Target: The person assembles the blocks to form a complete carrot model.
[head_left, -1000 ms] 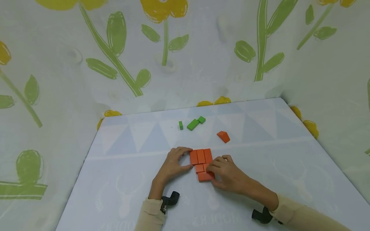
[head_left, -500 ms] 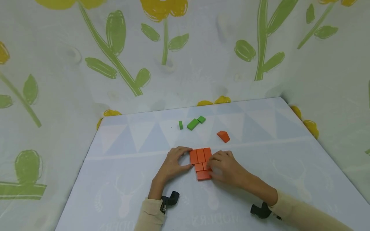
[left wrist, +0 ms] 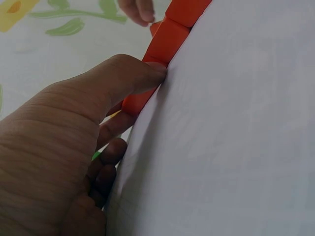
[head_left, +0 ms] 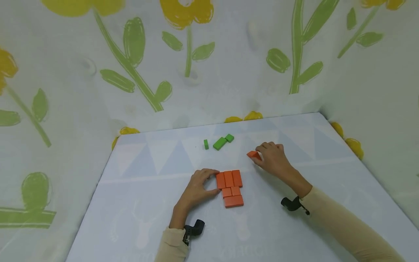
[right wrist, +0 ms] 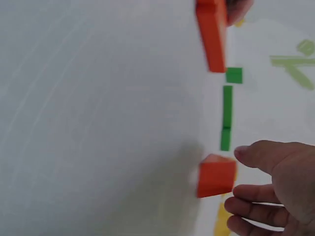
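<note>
A cloth backdrop (head_left: 229,54) printed with yellow flowers and green stems walls in a smooth pale blue tabletop (head_left: 147,203) patterned with faint triangles. Near its middle lies a flat cluster of matte orange rectangular blocks (head_left: 230,187); the left hand (head_left: 196,187) rests at the cluster's left edge, thumb and curled fingers touching the blocks' side. Farther back lie three small green blocks (head_left: 218,142). To their right sits a lone orange wedge-shaped block (head_left: 253,155); the right hand (head_left: 273,158), fingers loosely spread, reaches it, fingertips just beside it, contact unclear.
</note>
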`<state>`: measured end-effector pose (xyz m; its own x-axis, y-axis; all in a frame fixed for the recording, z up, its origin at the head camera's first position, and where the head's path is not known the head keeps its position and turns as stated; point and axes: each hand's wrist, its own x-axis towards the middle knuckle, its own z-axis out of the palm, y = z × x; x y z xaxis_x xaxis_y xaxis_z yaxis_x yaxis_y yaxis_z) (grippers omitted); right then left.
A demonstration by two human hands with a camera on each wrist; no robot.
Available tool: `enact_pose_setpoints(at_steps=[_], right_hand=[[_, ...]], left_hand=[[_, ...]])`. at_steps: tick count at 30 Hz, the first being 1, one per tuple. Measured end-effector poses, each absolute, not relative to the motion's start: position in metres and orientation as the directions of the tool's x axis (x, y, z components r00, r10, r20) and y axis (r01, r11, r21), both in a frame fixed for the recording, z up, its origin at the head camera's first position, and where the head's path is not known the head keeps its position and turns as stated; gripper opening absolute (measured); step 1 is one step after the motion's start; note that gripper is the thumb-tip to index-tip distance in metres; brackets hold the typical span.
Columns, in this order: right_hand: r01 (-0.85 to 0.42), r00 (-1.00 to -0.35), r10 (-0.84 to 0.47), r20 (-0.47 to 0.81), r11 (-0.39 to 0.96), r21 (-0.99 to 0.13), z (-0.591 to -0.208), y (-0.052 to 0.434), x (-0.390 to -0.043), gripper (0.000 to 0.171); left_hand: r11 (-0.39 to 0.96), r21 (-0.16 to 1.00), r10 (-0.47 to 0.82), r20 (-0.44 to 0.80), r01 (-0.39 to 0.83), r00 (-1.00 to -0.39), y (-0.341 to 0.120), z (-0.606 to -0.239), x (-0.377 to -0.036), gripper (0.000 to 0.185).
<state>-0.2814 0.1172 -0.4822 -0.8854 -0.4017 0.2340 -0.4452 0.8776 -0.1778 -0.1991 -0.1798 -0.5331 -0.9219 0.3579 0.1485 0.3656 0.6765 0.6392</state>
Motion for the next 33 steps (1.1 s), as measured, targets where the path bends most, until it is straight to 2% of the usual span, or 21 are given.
enact_pose_setpoints(at_steps=[4, 11, 21, 26, 33], right_hand=[[-0.437, -0.894, -0.404, 0.195, 0.883, -0.17, -0.49, 0.117, -0.29, 0.038], [-0.557, -0.819, -0.488, 0.301, 0.801, -0.218, -0.494, 0.112, -0.294, 0.033], [-0.556, -0.819, -0.458, 0.344, 0.781, -0.283, -0.494, 0.115, -0.282, 0.025], [-0.576, -0.815, -0.484, 0.318, 0.736, -0.356, -0.483, 0.113, -0.266, 0.029], [-0.691, -0.722, -0.586, 0.367, 0.617, -0.376, -0.468, 0.108, -0.236, 0.033]], left_hand=[[0.68, 0.637, 0.356, 0.145, 0.363, -0.923, -0.181, -0.533, -0.198, 0.056], [0.682, 0.644, 0.342, 0.137, 0.346, -0.93, -0.18, -0.532, -0.198, 0.056], [0.676, 0.645, 0.351, 0.144, 0.357, -0.925, -0.179, -0.531, -0.198, 0.056], [0.685, 0.636, 0.356, 0.134, 0.356, -0.925, -0.18, -0.53, -0.198, 0.056], [0.69, 0.635, 0.351, 0.124, 0.346, -0.928, -0.18, -0.532, -0.199, 0.056]])
